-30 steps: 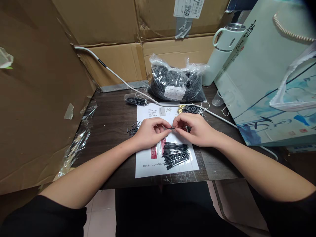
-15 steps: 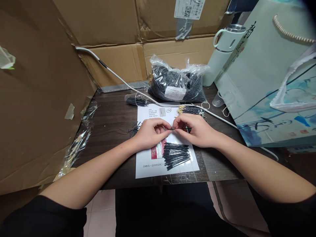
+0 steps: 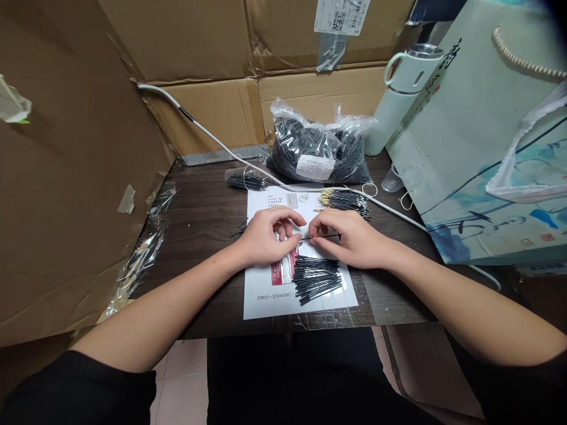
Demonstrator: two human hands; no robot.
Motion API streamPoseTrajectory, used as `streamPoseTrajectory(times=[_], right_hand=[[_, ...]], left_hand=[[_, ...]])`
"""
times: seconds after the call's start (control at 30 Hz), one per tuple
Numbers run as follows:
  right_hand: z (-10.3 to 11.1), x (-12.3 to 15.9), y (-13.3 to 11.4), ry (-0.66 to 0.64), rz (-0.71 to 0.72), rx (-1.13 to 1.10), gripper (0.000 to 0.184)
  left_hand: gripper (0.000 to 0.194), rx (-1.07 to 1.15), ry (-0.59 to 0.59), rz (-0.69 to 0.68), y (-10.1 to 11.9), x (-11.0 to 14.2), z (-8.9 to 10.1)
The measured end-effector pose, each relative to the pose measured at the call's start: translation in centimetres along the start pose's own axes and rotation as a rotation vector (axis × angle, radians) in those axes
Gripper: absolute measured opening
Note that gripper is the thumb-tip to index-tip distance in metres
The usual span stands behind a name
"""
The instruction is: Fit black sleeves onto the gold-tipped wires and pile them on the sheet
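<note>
Between the thumb and fingers of my right hand (image 3: 354, 239) is a thin black wire (image 3: 305, 239), its tip pointing left and its other end showing near the palm. My left hand (image 3: 266, 239) is close beside that tip, with thumb and forefinger apart; whether the thumb touches the wire I cannot tell. Below both hands, a bundle of black wires (image 3: 316, 278) lies on a printed white sheet (image 3: 261, 310). Short black tube pieces (image 3: 237, 231) are partly hidden behind my left hand. Beyond my right hand lies a bunch of wires with gold-coloured ends (image 3: 341, 199).
A clear plastic bag of black pieces (image 3: 316, 144) stands at the back, beside a pale green bottle (image 3: 394, 100). A white cable (image 3: 212, 137) crosses the dark table. Black wires in a clear sleeve (image 3: 245, 179) lie at back left. A large paper bag (image 3: 478, 147) stands right; cardboard walls (image 3: 88, 147) enclose the left.
My left thumb and forefinger have come apart, where they were pinching close to the wire's tip. The wire stays in my right hand, which has shifted slightly downward.
</note>
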State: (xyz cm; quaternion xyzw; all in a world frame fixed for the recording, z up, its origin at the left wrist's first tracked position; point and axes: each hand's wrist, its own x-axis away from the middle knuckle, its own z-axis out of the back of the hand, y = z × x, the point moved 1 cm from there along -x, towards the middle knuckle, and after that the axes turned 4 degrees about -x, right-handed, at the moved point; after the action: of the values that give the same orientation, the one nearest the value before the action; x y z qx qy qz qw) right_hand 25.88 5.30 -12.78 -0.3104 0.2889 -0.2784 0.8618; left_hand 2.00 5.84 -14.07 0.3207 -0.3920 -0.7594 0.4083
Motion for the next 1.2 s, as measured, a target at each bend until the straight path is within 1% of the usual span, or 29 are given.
streamPoseTrajectory(times=[0.13, 0.37, 0.67, 0.9, 1.2], right_hand=[[0.03, -0.11, -0.11, 0.048, 0.02, -0.004, 0.004], [0.23, -0.11, -0.28, 0.054, 0.005, 0.003, 0.003], [0.84, -0.16, 0.11, 0.078, -0.032, 0.03, 0.006], [0.66, -0.22, -0.02, 0.069, -0.032, 0.018, 0.005], [0.57, -0.21, -0.15, 0.06, -0.045, 0.005, 0.004]], left_hand=[[0.022, -0.109, -0.028, -0.04, 0.04, 0.07, -0.14], [0.012, -0.096, -0.019, -0.025, -0.07, 0.1, -0.35], [0.014, -0.046, 0.022, 0.04, -0.05, -0.06, -0.21], [0.015, -0.028, 0.042, 0.042, -0.14, 0.03, -0.39], [0.015, -0.043, 0.025, 0.035, -0.08, 0.04, -0.41]])
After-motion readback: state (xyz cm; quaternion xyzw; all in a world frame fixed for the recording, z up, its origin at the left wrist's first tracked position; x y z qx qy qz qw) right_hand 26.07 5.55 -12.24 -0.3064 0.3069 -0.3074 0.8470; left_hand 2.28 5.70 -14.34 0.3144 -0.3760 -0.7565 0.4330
